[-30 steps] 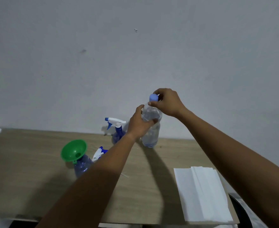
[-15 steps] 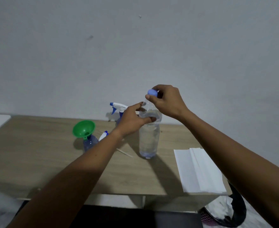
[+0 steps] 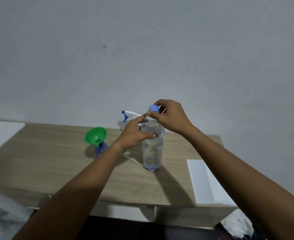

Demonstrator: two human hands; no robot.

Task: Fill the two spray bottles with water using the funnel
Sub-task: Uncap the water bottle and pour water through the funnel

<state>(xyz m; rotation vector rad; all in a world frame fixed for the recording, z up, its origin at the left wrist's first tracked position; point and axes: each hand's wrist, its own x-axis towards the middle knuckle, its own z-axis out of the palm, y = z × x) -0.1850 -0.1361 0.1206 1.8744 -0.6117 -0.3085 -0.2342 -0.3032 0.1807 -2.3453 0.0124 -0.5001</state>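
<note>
A clear water bottle [image 3: 152, 153] stands upright on the wooden table [image 3: 56, 158]. My left hand [image 3: 136, 134] grips its shoulder. My right hand [image 3: 170, 116] pinches its light-blue cap [image 3: 153, 108] from above. To the left, a green funnel [image 3: 95, 135] sits tilted in the neck of a small blue spray bottle [image 3: 100, 149]. A second spray bottle, with a white and blue trigger head [image 3: 129, 114], stands behind my left hand, its body hidden. A thin white dip tube [image 3: 132, 160] lies on the table beside the water bottle.
Folded white paper towel [image 3: 207, 182] lies at the table's right front corner. A white surface [image 3: 0, 132] adjoins the table on the left. A plain grey wall rises right behind the table. The table's front edge runs close below my forearms.
The water bottle came nearer to me and stands on the table. My left hand stays on its shoulder and my right on the cap. The view shifted slightly.
</note>
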